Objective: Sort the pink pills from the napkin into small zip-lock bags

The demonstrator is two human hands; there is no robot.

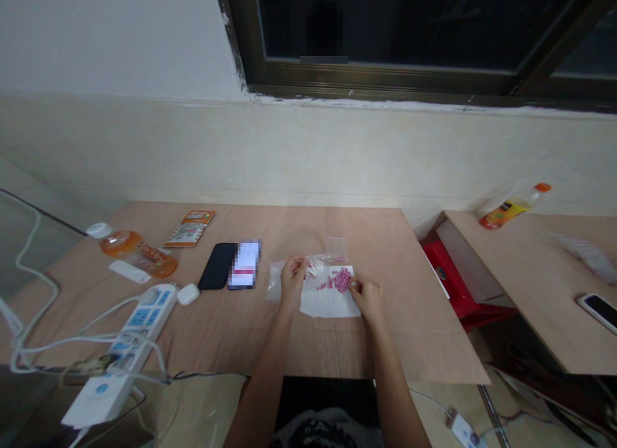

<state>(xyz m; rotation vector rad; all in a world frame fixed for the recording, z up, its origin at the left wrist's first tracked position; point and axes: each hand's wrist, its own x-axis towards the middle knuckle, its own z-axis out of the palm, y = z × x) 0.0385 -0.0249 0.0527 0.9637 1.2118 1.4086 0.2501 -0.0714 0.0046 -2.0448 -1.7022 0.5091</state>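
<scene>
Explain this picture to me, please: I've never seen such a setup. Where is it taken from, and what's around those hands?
There is no machine here, just a person's bare hands, seen from a camera worn on the head, looking forward and down. On the light brown wooden table lie small pink beads, heaped on a white sheet. The left hand holds a clear, crinkled plastic bag. The right hand has its fingertips at the heap's edge; whether they pinch a bead is too small to tell. Further left are a flat black rectangular phone and an orange plastic drink bottle on its side.
</scene>
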